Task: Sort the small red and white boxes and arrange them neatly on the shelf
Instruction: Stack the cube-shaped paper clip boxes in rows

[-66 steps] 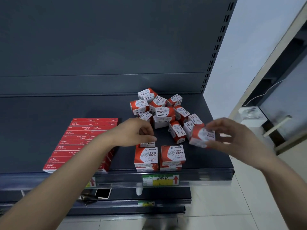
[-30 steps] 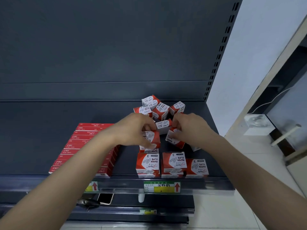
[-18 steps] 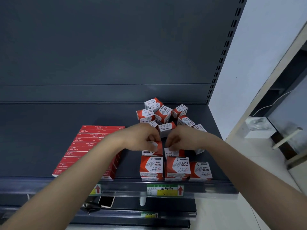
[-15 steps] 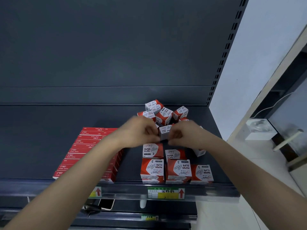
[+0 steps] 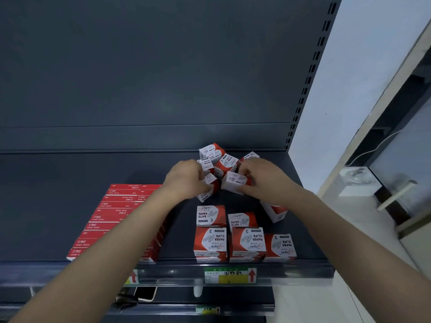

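Five paper-clip boxes already sit tidy at the front lip of the shelf [image 5: 303, 266]: a front row of three [image 5: 247, 244], with two more [image 5: 211, 215] standing just behind it. Everything else is a loose heap [image 5: 219, 157] at about twelve o'clock from that row, hard against the back panel.

Both of my hands are in the near edge of that heap. My left hand [image 5: 186, 180] is closed on one small box [image 5: 208, 187], fingers wrapped over its top, only its lower corner poking out. My right hand [image 5: 261, 178] is clamped on another box [image 5: 235, 181], thumb below and fingers above, its white face turned toward me. The two boxes nearly touch between my hands.

One stray box [image 5: 274, 212] lies tilted at about two o'clock from the front row, partly under my right forearm.

As I judge it, the risk is the heap itself: the boxes lean on each other, so pulling these two out could tip the ones behind down onto the clear strip. My right forearm could also knock that stray box sideways as I draw back. The second row is uneven too, its right box sitting nearer me than its left, so setting anything down carelessly could shove the front row toward the edge. The flat red staple boxes [image 5: 116, 217] at nine o'clock are well apart from all this.
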`<move>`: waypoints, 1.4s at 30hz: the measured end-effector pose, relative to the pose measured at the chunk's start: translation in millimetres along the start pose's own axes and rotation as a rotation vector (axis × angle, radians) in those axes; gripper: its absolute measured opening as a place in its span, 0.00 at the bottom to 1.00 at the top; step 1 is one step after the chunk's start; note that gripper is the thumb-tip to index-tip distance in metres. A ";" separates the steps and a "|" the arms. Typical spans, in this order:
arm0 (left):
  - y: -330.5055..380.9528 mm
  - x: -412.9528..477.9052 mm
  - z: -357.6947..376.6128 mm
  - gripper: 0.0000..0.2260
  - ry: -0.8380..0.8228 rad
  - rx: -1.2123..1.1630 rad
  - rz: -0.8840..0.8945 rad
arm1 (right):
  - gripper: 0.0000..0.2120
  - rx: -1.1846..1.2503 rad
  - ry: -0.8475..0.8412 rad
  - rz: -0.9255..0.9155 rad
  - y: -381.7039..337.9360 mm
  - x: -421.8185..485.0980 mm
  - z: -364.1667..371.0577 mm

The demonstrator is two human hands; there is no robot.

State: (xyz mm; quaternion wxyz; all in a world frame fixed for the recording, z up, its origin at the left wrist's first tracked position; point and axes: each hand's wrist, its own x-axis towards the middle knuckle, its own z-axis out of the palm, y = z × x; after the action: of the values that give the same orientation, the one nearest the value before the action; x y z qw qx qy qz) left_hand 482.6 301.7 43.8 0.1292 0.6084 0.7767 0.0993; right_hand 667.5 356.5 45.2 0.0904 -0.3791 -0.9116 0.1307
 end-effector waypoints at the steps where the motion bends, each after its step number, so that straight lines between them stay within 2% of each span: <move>1: 0.2 -2.6 -4.9 0.10 0.030 -0.035 0.003 | 0.12 0.112 -0.001 0.063 2.4 -8.3 -8.0; 4: 12.5 -13.1 -22.4 0.12 0.110 -0.138 0.058 | 0.12 0.372 -0.039 0.212 9.2 -33.9 -31.2; 7: 34.7 -21.1 -31.0 0.13 0.053 -0.252 0.156 | 0.10 0.666 -0.155 0.340 13.0 -58.6 -36.2; 8: 41.7 -22.9 -30.8 0.13 0.016 -0.283 0.178 | 0.10 0.688 -0.197 0.374 12.8 -65.5 -34.0; 11: 56.1 -24.4 -23.9 0.11 -0.081 -0.307 0.220 | 0.11 0.519 -0.229 0.414 16.7 -78.7 -22.1; 17: 61.3 -25.3 -12.4 0.12 -0.207 -0.210 0.331 | 0.14 0.267 -0.119 0.335 30.1 -81.9 -7.4; 23: 60.4 -28.5 0.4 0.12 -0.322 -0.065 0.401 | 0.16 0.249 -0.152 0.246 34.8 -84.8 -0.2; 30: 56.2 -24.3 4.8 0.09 -0.323 -0.153 0.436 | 0.09 0.381 -0.217 0.215 41.9 -80.0 -3.1; 34: 56.6 -26.3 5.5 0.16 -0.306 -0.227 0.384 | 0.08 0.360 -0.250 0.179 42.9 -79.3 -1.1; 36: 58.3 -28.9 5.3 0.19 -0.246 -0.189 0.401 | 0.08 0.391 -0.223 0.179 43.0 -79.8 0.6; 38: 59.5 -31.0 5.5 0.16 -0.204 -0.094 0.450 | 0.08 0.465 -0.179 0.196 43.8 -81.7 3.5; 42: 57.8 -32.4 6.7 0.12 -0.249 -0.029 0.480 | 0.09 0.526 -0.058 0.240 43.9 -88.0 15.1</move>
State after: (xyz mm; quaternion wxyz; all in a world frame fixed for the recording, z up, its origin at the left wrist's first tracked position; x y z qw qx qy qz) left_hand 545.3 284.1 58.1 0.2051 0.7807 0.5870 0.0628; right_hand 754.1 320.9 11.6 0.1432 -0.4439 -0.7972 0.3833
